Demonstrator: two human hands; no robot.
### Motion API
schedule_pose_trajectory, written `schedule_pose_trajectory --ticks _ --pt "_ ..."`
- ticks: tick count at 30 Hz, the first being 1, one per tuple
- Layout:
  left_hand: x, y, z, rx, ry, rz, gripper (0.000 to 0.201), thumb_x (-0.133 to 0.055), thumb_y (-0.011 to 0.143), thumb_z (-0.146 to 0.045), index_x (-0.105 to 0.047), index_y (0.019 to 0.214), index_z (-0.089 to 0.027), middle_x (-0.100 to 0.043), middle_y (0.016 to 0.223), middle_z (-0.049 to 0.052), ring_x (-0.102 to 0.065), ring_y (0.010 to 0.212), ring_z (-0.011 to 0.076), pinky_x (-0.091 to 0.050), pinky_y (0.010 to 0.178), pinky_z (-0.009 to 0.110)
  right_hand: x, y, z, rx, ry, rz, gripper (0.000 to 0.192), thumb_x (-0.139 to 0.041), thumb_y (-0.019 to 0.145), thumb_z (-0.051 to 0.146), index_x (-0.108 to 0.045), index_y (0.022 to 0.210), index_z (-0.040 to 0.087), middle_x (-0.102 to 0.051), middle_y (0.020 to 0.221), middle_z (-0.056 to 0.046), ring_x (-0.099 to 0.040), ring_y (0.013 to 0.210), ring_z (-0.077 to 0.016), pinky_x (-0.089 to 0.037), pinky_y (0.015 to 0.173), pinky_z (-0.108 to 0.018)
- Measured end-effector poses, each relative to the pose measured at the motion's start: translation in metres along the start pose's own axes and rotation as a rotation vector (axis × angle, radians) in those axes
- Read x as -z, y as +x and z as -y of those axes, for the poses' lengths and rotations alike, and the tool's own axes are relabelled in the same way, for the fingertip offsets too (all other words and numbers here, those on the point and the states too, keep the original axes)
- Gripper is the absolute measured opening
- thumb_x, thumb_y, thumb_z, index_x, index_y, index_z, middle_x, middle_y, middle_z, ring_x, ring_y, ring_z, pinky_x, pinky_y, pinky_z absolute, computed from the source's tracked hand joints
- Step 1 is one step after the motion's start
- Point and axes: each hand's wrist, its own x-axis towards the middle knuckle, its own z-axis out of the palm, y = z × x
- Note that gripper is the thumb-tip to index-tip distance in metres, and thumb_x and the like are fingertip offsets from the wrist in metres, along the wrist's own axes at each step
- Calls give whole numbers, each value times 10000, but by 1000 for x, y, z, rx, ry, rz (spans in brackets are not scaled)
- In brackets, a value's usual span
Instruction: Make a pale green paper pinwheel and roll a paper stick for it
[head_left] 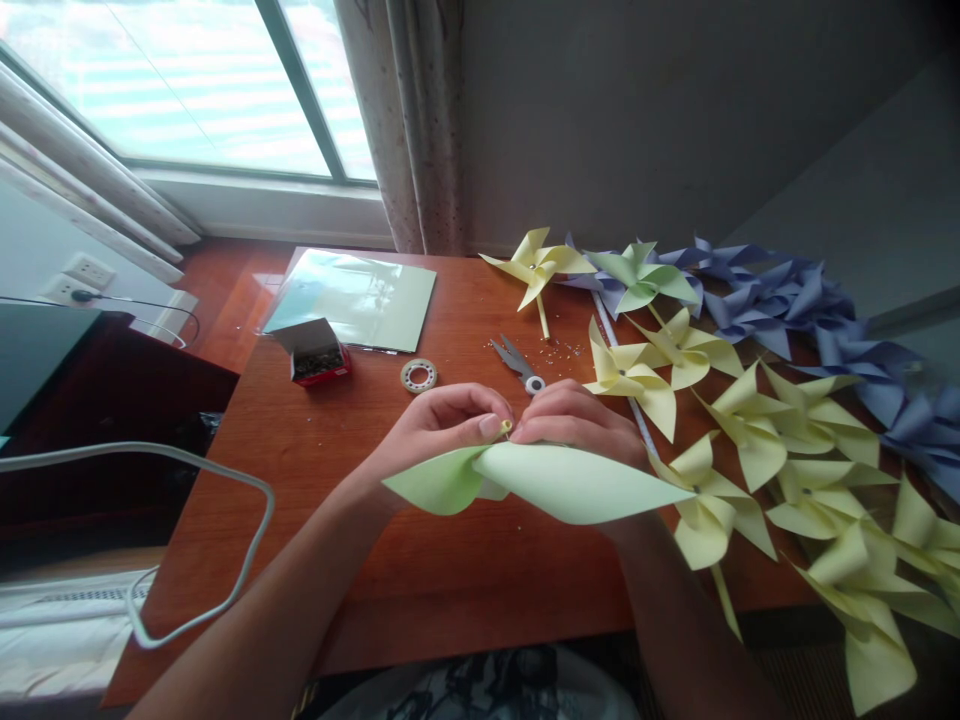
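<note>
Wooden desk (pixel 420 580) under a window, many finished pinwheels (pixel 757 420) along its right side, green pinwheel (pixel 555 482) above the desk middle, left hand (pixel 442 425) and right hand (pixel 577 418) together, both pinching its centre, scissors (pixel 517 364) just behind, tape roll (pixel 418 375) nearby

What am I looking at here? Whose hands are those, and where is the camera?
The camera sits on a person's head and looks down at their own two bare hands, so you see what they see. The left hand and right hand pinch the middle of a pale green paper pinwheel between the fingertips. They work over a wooden table. On it lie scissors, a roll of tape, a small open box and a sheet of paper. To the right are finished yellow pinwheels and purple pinwheels. Behind is a window.
</note>
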Motion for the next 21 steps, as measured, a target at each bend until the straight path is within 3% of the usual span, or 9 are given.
schedule_pose_trajectory --ticks 6,15,21 --pt "-2 1 -1 -22 16 -48 153 -836 773 -268 -766 795 -134 -687 811 57 -597 691 115 -482 613 196 0 1 1 13 -22 0 139 -687 884 123 -766 945 219 -718 837 -57 -656 787 -214 -552 712 -368" --pt "1 1 1 -53 -10 -26 113 -829 782 -243 -774 811 -148 -697 846 55 -613 730 121 -488 651 208 1 5 2 23 -80 12 144 -674 861 119 -771 902 216 -720 807 -61 -663 781 -221 -574 694 -357" --pt "0 2 0 0 -28 -18 142 -842 764 -254 -763 783 -137 -679 834 46 -604 709 119 -473 626 209 3 5 1 45 -98 32 136 -660 879 144 -773 904 214 -732 812 -59 -659 784 -219 -575 715 -375"
